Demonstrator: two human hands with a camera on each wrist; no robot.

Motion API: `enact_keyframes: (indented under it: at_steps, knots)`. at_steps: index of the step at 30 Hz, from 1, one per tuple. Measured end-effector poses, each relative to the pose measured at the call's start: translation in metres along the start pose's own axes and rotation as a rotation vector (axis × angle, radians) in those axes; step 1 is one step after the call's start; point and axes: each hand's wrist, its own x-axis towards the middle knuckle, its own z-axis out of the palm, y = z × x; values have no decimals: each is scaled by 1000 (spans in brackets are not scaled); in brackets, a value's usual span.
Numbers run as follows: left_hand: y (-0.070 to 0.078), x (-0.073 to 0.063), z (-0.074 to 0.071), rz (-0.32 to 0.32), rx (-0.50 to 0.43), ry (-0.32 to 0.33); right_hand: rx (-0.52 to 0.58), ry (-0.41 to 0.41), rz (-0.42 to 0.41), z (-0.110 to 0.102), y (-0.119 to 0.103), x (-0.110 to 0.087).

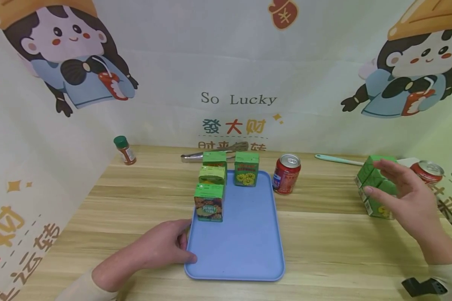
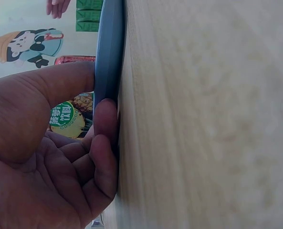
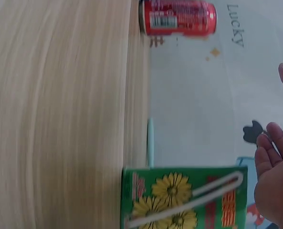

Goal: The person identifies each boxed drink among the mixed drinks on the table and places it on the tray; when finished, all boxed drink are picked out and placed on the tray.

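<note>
A blue tray (image 1: pixel 241 246) lies lengthwise on the wooden table, its left edge pinched by my left hand (image 1: pixel 160 246). The thumb rests on the rim; in the left wrist view, curled fingers (image 2: pixel 103 167) press against the tray's side, low by the tabletop. Along the tray's left side stand three green drink cartons in a row, the front one (image 1: pixel 209 205) with a brown picture. Another carton (image 1: pixel 246 169) with yellow flowers stands at the far right end. My right hand (image 1: pixel 414 200), fingers spread and holding nothing, hovers beside several stacked green cartons (image 1: pixel 378 209), partly covering them.
A red can (image 1: pixel 287 173) stands just right of the tray's far end. Behind the right hand is another red can (image 1: pixel 427 172), near a pale green utensil handle (image 1: pixel 339 159). Metal tongs (image 1: pixel 192 158) lie behind the tray. A green-capped spice jar (image 1: pixel 124 150) stands far left.
</note>
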Motion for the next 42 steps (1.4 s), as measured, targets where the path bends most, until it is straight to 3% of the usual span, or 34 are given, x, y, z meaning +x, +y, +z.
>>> enact_keyframes:
  at_steps: [7,18,29,42]
  knots:
    - [-4,-3,-1,-10,11,13,-174,-4,130,-14,14,2]
    - [-5,-3,1,8,-12,6,-324,16,181,-28,29,-1]
    - [-1,-1,4,9,-9,0,-370,-24,154,-40,40,-5]
    - [-1,-1,2,17,6,16,-403,-118,218,-47,43,-2]
